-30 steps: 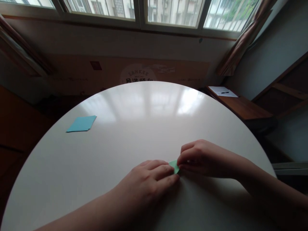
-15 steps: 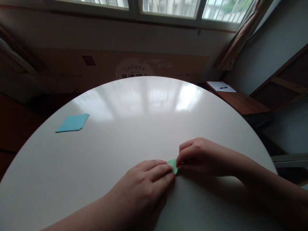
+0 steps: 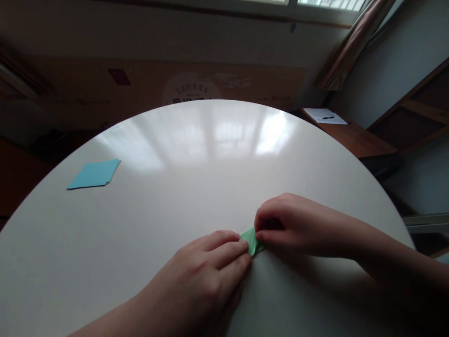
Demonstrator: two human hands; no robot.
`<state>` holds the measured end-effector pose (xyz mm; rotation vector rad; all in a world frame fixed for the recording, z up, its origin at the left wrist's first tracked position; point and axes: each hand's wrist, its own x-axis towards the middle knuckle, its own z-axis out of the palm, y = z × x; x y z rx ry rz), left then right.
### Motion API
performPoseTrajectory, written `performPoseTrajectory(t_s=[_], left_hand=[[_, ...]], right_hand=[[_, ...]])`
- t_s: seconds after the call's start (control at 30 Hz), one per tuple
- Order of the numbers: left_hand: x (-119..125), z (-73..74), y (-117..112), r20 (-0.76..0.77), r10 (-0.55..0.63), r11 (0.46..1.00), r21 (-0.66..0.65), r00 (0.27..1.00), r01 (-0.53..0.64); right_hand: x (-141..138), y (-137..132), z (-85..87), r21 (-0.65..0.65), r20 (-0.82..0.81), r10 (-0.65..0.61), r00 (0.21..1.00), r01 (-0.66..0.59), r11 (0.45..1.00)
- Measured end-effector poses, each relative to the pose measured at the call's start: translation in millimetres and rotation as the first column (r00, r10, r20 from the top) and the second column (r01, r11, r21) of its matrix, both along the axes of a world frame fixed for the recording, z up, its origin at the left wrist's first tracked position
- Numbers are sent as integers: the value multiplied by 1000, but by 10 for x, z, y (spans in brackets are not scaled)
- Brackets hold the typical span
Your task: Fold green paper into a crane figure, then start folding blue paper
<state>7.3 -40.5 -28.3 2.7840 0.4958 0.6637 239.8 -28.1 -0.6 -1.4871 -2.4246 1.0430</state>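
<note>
A small piece of green paper (image 3: 249, 239), folded, lies on the white table between my two hands. My left hand (image 3: 206, 269) rests flat on the paper's left part, fingers stretched out and close together, covering much of it. From the right, my right hand (image 3: 280, 222) pinches the paper's edge between thumb and forefinger. A flap is lifted a little at that pinch, and a fold runs beside it. How much paper lies under my left hand is hidden.
A stack of blue square paper (image 3: 94, 174) lies at the table's left. The round white table (image 3: 157, 215) has a curved far edge. Beyond it at the right, a wooden desk (image 3: 368, 140) bears white sheets (image 3: 321, 115) and a pen (image 3: 328, 118).
The view has tipped downward slightly. My right thumb and fingers have shifted on the green paper, and its right edge now stands up more. My left hand stays on the paper.
</note>
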Motion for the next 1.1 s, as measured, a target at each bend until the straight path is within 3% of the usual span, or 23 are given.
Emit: performPoseTrajectory(t_s=[0.33,0.5,0.8,1.1], left_hand=[[-38,-20,51,-56,-76,997,-28,995,75],[-12,23,14,-145,-32,997,-73,989,22],[-1,8,24,-125,-6,994,-105,992,-7],[-5,-5,54,-65,-44,990,-136,997,35]], right_hand=[[-37,-11,41,-43,31,-86,996,87,995],[-60,-18,34,-22,41,-97,994,98,995],[-87,-41,38,-7,69,-111,991,111,994],[-52,-50,31,-2,56,-102,993,103,995]])
